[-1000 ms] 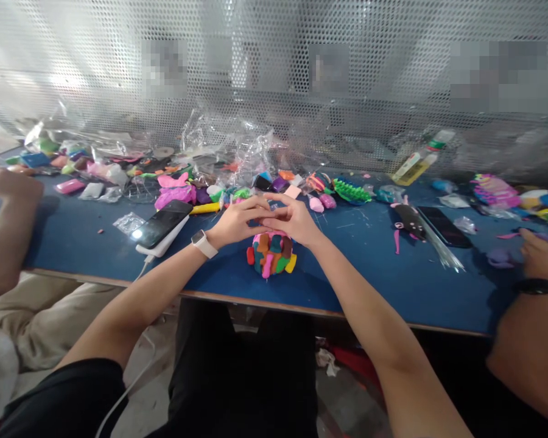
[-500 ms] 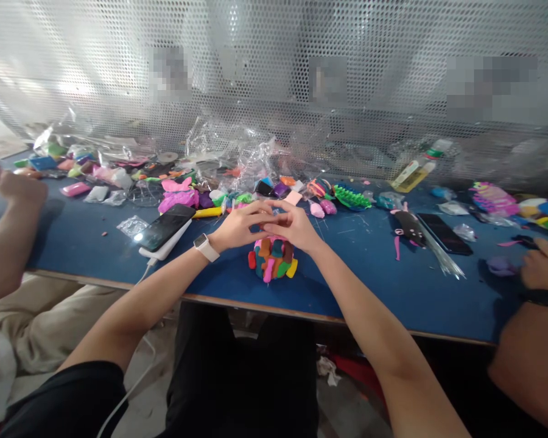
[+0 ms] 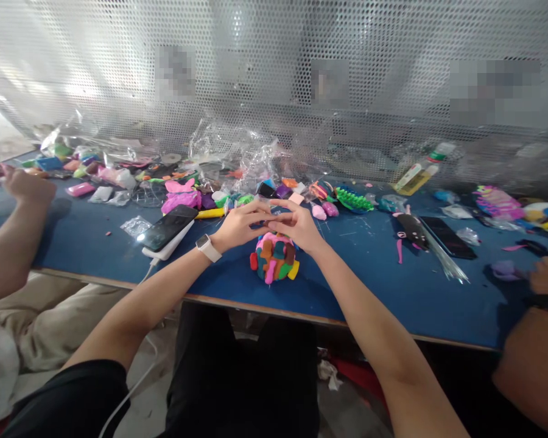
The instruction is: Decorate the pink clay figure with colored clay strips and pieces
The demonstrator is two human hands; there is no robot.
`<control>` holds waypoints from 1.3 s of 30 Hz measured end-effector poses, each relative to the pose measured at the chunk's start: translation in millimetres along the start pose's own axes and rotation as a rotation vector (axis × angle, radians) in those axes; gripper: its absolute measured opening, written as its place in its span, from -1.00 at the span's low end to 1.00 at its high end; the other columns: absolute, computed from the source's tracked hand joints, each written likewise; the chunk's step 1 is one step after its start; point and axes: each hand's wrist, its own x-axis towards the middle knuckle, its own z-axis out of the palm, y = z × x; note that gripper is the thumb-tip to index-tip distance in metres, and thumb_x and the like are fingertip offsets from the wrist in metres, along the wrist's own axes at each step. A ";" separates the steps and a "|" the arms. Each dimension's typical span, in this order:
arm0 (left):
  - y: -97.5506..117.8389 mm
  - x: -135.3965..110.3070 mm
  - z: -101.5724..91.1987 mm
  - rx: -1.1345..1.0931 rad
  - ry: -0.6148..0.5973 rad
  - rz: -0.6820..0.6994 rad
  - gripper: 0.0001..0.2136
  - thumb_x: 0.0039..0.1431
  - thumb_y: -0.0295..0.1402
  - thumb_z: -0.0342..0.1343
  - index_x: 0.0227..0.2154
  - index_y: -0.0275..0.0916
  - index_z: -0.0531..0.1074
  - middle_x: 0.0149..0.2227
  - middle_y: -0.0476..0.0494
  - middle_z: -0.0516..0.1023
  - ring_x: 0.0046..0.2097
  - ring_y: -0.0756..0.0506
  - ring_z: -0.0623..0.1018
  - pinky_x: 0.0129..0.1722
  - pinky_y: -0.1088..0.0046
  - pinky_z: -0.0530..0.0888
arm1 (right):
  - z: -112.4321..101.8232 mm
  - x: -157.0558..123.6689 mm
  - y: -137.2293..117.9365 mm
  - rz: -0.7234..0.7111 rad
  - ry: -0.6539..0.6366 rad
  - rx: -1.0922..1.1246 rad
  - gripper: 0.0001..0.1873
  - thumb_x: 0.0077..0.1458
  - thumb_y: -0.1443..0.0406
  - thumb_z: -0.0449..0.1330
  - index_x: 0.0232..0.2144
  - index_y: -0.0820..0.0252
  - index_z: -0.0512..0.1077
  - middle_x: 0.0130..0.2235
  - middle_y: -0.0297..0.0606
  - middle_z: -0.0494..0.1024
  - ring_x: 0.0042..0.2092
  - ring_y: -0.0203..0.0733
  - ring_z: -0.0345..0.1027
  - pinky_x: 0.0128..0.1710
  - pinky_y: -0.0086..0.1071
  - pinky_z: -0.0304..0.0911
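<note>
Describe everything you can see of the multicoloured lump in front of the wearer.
The rounded lump looks like modelling clay, patched in pink, teal, brown, orange and green, with a red nub on its left and a yellow one on its right. It sits on the blue table; left hand and right hand partly hide its top, contact unclear.

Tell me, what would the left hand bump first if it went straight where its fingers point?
Most likely the right hand. The left hand points its fingers right at that hand's fingers, by the colourful clay model. They may even be touching; the depth is hard to tell.
</note>
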 end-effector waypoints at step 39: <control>-3.8 -0.4 1.8 -0.003 0.069 -0.025 -0.79 0.52 -0.17 0.37 0.02 -0.14 0.78 -0.01 -0.20 0.77 -0.10 -0.04 0.76 -0.12 0.44 0.72 | 2.5 -0.4 -6.0 0.041 0.076 0.040 -0.10 -0.09 -0.14 0.72 0.23 -0.02 0.61 -0.22 -0.30 0.83 -0.30 -0.08 0.70 -0.38 -0.27 0.59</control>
